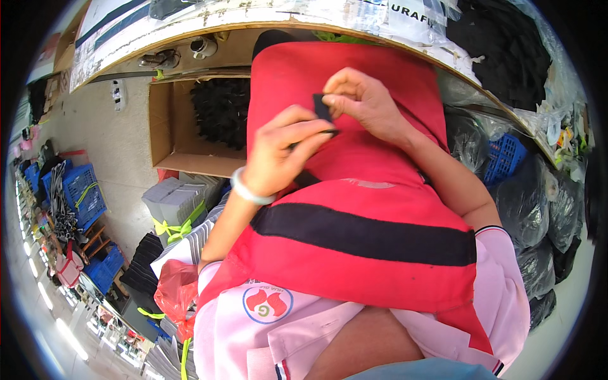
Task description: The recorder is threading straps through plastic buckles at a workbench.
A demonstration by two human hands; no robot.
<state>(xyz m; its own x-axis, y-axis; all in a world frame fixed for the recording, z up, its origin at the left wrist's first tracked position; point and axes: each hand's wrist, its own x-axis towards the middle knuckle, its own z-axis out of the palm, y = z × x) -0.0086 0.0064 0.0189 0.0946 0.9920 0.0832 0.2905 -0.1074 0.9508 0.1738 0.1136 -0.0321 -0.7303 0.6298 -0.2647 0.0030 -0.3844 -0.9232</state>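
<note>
A red cloth (354, 240) with a wide black band (367, 235) hangs over my lap and front. My right hand (366, 101) pinches a small black strip (322, 106) against the upper part of the red cloth. My left hand (282, 152), a pale bracelet (248, 190) on its wrist, closes on the lower end of that same black strip just below and to the left. Both hands sit close together, nearly touching.
An open cardboard box (174, 136) holding dark pieces stands left of my hands under a wooden table edge (190, 31). Bundles of grey sheets tied with yellow-green string (177, 206), a red plastic bag (174, 291), blue crates (79, 190) and black plastic bags (538, 209) surround me.
</note>
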